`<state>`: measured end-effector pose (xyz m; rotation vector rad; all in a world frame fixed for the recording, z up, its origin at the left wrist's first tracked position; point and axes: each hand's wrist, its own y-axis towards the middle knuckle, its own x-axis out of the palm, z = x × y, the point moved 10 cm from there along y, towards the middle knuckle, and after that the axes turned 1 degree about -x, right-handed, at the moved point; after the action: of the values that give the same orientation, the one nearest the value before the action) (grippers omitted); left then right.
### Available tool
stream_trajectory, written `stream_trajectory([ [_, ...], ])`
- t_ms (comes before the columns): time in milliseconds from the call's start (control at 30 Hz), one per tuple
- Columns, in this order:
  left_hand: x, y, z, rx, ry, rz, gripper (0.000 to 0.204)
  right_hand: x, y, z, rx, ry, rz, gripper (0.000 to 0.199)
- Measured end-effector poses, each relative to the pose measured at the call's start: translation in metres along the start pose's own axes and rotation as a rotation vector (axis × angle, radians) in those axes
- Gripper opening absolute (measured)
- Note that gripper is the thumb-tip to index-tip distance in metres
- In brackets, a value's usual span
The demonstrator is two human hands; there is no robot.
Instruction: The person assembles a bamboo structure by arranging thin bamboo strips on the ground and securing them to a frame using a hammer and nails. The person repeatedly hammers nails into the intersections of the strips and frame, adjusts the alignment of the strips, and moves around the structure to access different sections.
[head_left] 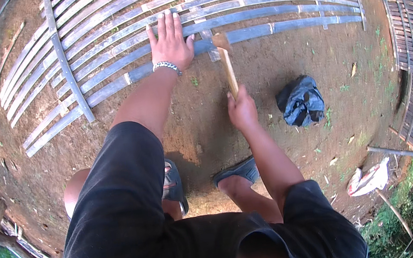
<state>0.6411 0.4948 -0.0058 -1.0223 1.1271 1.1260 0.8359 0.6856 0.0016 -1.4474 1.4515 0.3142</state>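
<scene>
My left hand (pixel 170 41) lies flat on the slats of a bamboo panel (pixel 248 14), fingers stretched away from me and a chain bracelet round the wrist. In my right hand (pixel 242 108) is the wooden handle of a hammer (pixel 230 74). Its head, blurred and brownish, is at the panel's near slat, beside a crosspiece; whether it touches the bamboo I cannot tell. The panel lies on the ground, with long split slats running left to right over several crosspieces. One crosspiece (pixel 68 69) lies across the top of the slats at the left.
A crumpled dark plastic bag (pixel 300 101) sits on the bare soil to the right of my right hand. Further right stand a bamboo fence (pixel 407 8), a pole (pixel 410 152) and a white sack (pixel 369 178). My sandalled feet (pixel 237 172) are below my hands. Logs (pixel 21 247) lie at the lower left.
</scene>
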Motion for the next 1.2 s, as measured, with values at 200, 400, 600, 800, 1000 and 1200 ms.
stream_trajectory([
  [200, 0.005, -0.008, -0.002, 0.002, 0.005, -0.004, 0.071, -0.040, -0.010, -0.037, -0.148, 0.163, 0.227, 0.037],
  [400, 0.004, -0.010, -0.001, 0.015, 0.002, 0.015, 0.071, -0.015, -0.023, 0.018, 0.011, -0.059, 0.014, 0.033],
  [600, 0.001, -0.012, 0.008, 0.048, 0.009, -0.030, 0.070, -0.045, -0.070, 0.125, -0.079, -0.195, 0.179, 0.046],
  [800, -0.005, -0.018, 0.019, 0.167, 0.068, -0.095, 0.084, -0.054, -0.079, 0.127, -0.202, -0.356, 0.210, 0.060],
  [1000, -0.003, -0.016, 0.026, 0.181, 0.084, -0.104, 0.088, -0.078, -0.106, 0.034, -0.427, -0.070, 0.172, 0.061],
  [1200, -0.004, -0.016, 0.025, 0.173, 0.175, -0.092, 0.088, -0.175, -0.113, -0.002, -0.570, 0.043, 0.475, 0.041],
])
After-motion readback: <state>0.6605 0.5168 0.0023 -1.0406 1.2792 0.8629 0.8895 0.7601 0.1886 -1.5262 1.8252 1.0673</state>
